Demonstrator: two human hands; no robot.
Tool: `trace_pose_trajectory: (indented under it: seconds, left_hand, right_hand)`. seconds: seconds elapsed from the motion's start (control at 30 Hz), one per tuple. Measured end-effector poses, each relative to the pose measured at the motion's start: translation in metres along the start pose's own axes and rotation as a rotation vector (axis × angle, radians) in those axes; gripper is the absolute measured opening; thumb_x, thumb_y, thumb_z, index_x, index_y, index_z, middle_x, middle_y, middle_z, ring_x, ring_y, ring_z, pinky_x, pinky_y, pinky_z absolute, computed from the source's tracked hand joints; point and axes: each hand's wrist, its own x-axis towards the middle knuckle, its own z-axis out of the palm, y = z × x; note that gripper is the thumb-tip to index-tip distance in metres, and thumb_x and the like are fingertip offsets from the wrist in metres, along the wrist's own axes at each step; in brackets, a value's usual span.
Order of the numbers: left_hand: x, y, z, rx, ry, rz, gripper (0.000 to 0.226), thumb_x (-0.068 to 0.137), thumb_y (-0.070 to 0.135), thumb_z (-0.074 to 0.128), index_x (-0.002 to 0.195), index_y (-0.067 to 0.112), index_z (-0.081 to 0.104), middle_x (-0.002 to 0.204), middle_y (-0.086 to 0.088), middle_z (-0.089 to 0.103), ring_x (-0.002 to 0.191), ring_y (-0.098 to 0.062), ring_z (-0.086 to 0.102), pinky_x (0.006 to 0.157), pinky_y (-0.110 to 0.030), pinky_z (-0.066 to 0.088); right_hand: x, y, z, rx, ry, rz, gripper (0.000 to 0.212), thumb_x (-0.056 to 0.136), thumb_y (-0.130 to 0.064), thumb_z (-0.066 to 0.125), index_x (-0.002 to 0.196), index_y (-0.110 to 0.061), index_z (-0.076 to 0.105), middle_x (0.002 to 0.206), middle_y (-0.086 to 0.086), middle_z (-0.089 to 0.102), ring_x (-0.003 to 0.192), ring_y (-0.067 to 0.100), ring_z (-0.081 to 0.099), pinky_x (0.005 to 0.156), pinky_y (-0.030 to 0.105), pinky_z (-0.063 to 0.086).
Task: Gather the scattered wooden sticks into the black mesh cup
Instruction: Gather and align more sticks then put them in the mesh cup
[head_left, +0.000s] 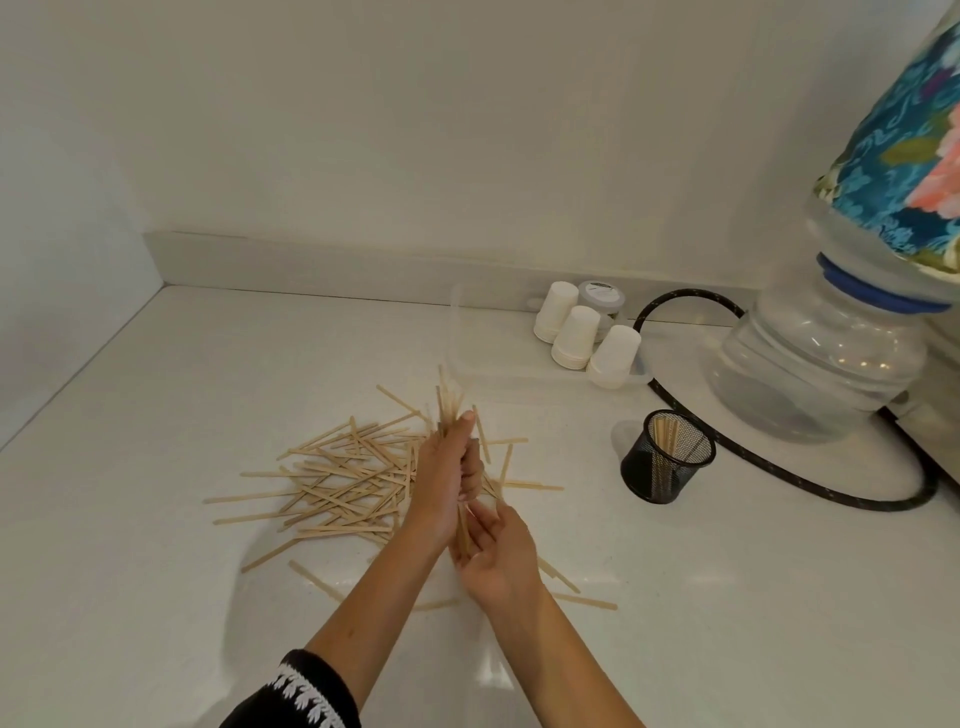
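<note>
A: Head view, and the left hand (441, 483) has a bundle of sticks (448, 402) upright, its grip curled tight round the middle.

B: The right hand (496, 556) sits just below, palm up, fingers wrapped about the bundle's lower ends.

A: The scattered wooden sticks (343, 483) lie in a loose heap on the white surface (156, 571), mostly left of the hands, with a few strays near the right wrist.

B: The black mesh cup (667, 456) stands upright to the right, well apart from the heap, several sticks already inside.

A: Behind it, white paper cups (587, 338) in what looks like a clear tray, though its edges are hard to make out.

B: A black cable (779, 478) loops round a big water bottle (821, 364) at far right.
</note>
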Motion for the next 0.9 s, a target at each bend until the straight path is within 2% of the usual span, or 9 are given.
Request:
trace_pose_trajectory:
  seconds: [0.1,0.27,0.47,0.6,0.67,0.7,0.77,0.83,0.9]
  left_hand:
    - [-0.007,0.003,0.003,0.065,-0.024,0.036,0.054,0.096,0.028,0.051,0.046,0.023,0.032,0.043,0.006,0.024,0.037,-0.010,0.017,0.036,-0.019,0.019]
    - [-0.020,-0.004,0.002,0.162,-0.025,0.070,0.043,0.091,0.030,0.061,0.061,0.008,0.039,0.046,-0.002,0.028,0.042,-0.013,0.024,0.043,-0.021,0.029]
    - [-0.026,-0.006,0.005,0.145,-0.077,0.097,0.039,0.080,0.031,0.068,0.055,0.008,0.048,0.047,-0.005,0.045,0.045,-0.017,0.042,0.051,-0.027,0.040]
    - [-0.030,-0.001,0.002,0.157,-0.153,0.150,0.029,0.075,0.030,0.071,0.068,0.009,0.053,0.054,-0.002,0.046,0.052,-0.015,0.043,0.057,-0.027,0.042]
    - [-0.032,0.000,0.000,0.188,-0.184,0.168,0.023,0.075,0.028,0.073,0.076,0.011,0.057,0.057,0.004,0.049,0.055,-0.012,0.046,0.059,-0.024,0.042]
    - [-0.033,0.000,0.000,0.193,-0.193,0.167,0.025,0.075,0.030,0.073,0.079,0.011,0.057,0.058,0.005,0.050,0.057,-0.012,0.047,0.060,-0.024,0.042]
    - [-0.035,0.001,0.000,0.167,-0.202,0.141,0.036,0.073,0.044,0.072,0.081,0.012,0.058,0.058,0.002,0.048,0.056,-0.013,0.045,0.059,-0.025,0.041]
    - [-0.036,0.000,0.000,0.126,-0.183,0.098,0.040,0.074,0.053,0.067,0.076,0.014,0.058,0.054,0.001,0.045,0.052,-0.013,0.041,0.055,-0.023,0.039]
    - [-0.036,-0.002,0.000,0.145,-0.116,0.065,0.038,0.076,0.054,0.065,0.065,0.018,0.054,0.050,0.004,0.040,0.048,-0.011,0.038,0.052,-0.024,0.035]
  right_hand:
    - [-0.002,0.000,0.007,0.054,-0.062,-0.005,0.037,0.100,-0.029,0.040,0.103,0.001,0.060,0.100,0.016,0.065,0.093,0.025,0.063,0.092,0.037,0.048]
    - [-0.005,-0.009,0.017,0.128,-0.060,0.029,0.039,0.101,-0.029,0.036,0.091,-0.001,0.062,0.080,0.013,0.065,0.078,0.022,0.063,0.070,0.032,0.050]
    - [-0.007,-0.010,0.016,0.254,-0.093,0.080,0.041,0.100,-0.027,0.035,0.099,-0.001,0.066,0.093,0.015,0.072,0.098,0.024,0.064,0.087,0.037,0.048]
    - [-0.010,-0.012,0.016,0.285,-0.123,0.080,0.042,0.100,-0.026,0.034,0.098,0.000,0.066,0.073,0.014,0.075,0.085,0.022,0.068,0.070,0.034,0.052]
    - [-0.013,-0.015,0.017,0.264,-0.137,0.081,0.041,0.099,-0.026,0.034,0.098,0.001,0.066,0.075,0.014,0.074,0.074,0.023,0.072,0.059,0.032,0.056]
    - [-0.013,-0.016,0.017,0.251,-0.136,0.080,0.042,0.100,-0.026,0.035,0.099,0.001,0.066,0.080,0.014,0.074,0.076,0.024,0.072,0.060,0.032,0.056]
    - [-0.011,-0.017,0.017,0.246,-0.123,0.074,0.042,0.100,-0.028,0.035,0.095,0.001,0.064,0.087,0.014,0.068,0.089,0.023,0.066,0.081,0.034,0.054]
    - [-0.010,-0.017,0.017,0.240,-0.101,0.054,0.041,0.100,-0.027,0.035,0.085,-0.001,0.062,0.077,0.011,0.058,0.081,0.020,0.059,0.096,0.031,0.046]
    - [-0.010,-0.017,0.017,0.191,-0.093,0.049,0.040,0.100,-0.027,0.035,0.083,-0.002,0.061,0.069,0.008,0.054,0.065,0.017,0.052,0.083,0.027,0.047]
